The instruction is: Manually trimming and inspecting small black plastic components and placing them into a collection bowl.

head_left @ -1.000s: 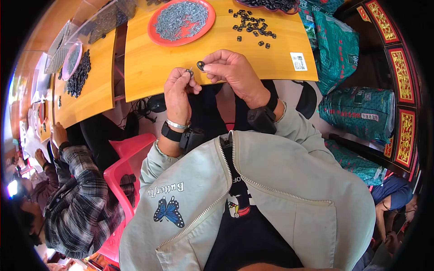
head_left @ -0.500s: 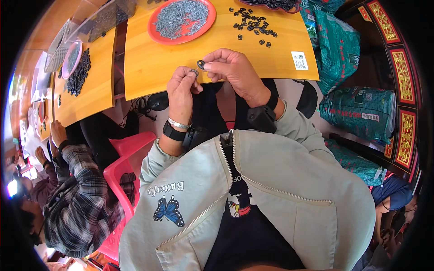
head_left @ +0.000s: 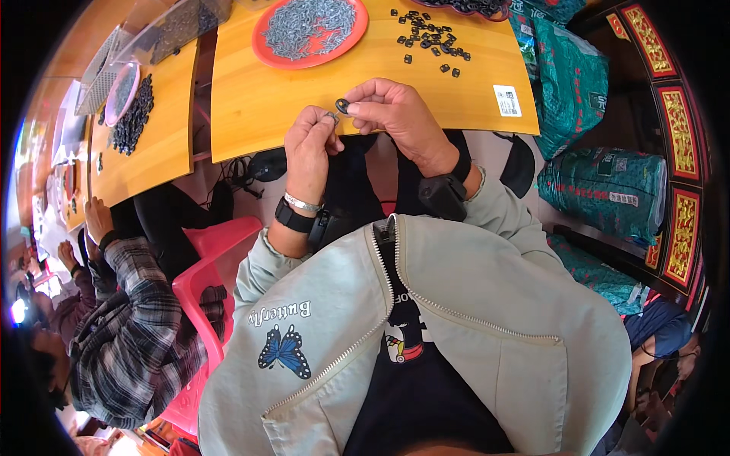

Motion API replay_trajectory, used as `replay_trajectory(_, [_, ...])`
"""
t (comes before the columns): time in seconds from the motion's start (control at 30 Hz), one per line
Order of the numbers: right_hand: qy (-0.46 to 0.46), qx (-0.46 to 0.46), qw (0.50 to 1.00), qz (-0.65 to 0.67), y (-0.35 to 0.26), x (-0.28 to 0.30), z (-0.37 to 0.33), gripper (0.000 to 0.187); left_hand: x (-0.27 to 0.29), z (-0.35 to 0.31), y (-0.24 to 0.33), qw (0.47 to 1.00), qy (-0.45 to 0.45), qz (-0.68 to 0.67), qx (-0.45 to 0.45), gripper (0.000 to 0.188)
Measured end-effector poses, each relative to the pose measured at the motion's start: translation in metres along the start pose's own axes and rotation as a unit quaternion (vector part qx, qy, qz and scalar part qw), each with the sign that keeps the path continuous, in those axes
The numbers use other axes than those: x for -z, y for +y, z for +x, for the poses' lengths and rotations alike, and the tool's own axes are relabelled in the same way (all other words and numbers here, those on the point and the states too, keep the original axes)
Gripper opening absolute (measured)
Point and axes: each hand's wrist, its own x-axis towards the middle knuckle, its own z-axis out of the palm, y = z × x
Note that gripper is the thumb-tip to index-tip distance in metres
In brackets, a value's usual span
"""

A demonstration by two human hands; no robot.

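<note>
Above the near edge of the yellow wooden table (head_left: 456,95), my two hands meet. My right hand (head_left: 399,118) pinches a small black rounded plastic piece with a hole (head_left: 342,106) between thumb and forefinger. My left hand (head_left: 310,144) is closed, its thumb and forefinger gripping a small grey screw (head_left: 332,116) right beside the black piece. Whether screw and piece touch is too small to tell. Beyond my hands stands a red-orange plate (head_left: 300,65) heaped with grey screws (head_left: 308,29). To its right lie several loose black plastic pieces (head_left: 430,39).
A dark bowl of black pieces (head_left: 471,6) stands at the far edge. Green woven sacks (head_left: 601,186) line the right side. On the left are a pink chair (head_left: 220,237), a co-worker's plaid sleeve (head_left: 137,266), another table with black pieces (head_left: 134,121), and a clear bin (head_left: 171,34).
The black piece has tilted slightly in my right fingers. The screw in my left fingers now shows more plainly next to it. Otherwise the view has shifted only a little.
</note>
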Motion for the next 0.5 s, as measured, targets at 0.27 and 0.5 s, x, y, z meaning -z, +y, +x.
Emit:
replay_trajectory(0.27, [-0.059,-0.099,0.979,0.17,0.011,0.014,0.008,0.014,-0.002,-0.002,0.002,1.0,-0.004,-0.001,0.001,0.013])
replay_trajectory(0.5, [-0.104,-0.135,0.958,0.232,0.017,0.02,0.012,0.015,-0.003,-0.001,0.002,1.0,-0.003,-0.008,0.002,0.012])
